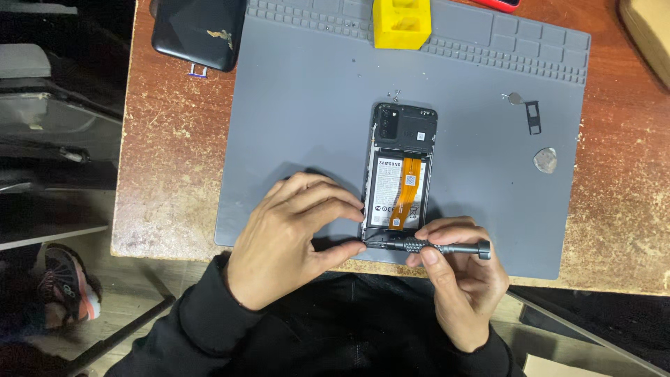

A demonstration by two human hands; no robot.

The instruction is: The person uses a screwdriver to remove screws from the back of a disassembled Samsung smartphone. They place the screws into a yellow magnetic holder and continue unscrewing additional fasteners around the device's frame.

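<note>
Two hands work at the near end of an opened phone point(400, 174) lying on a grey mat point(307, 139) on the surface. My left hand point(289, 234) pinches the phone's lower edge, steadying it. My right hand point(460, 279) pinches a small screwdriver point(436, 246), tip at the bottom corner. I judge a screw is being worked; next calls for steady, level turning.

A grey mat point(314, 105) covers the mottled reddish-brown counter point(167, 174), bearing a yellow block point(400, 24) and a black phone point(401, 174) with an orange ribbon point(407, 192).
</note>
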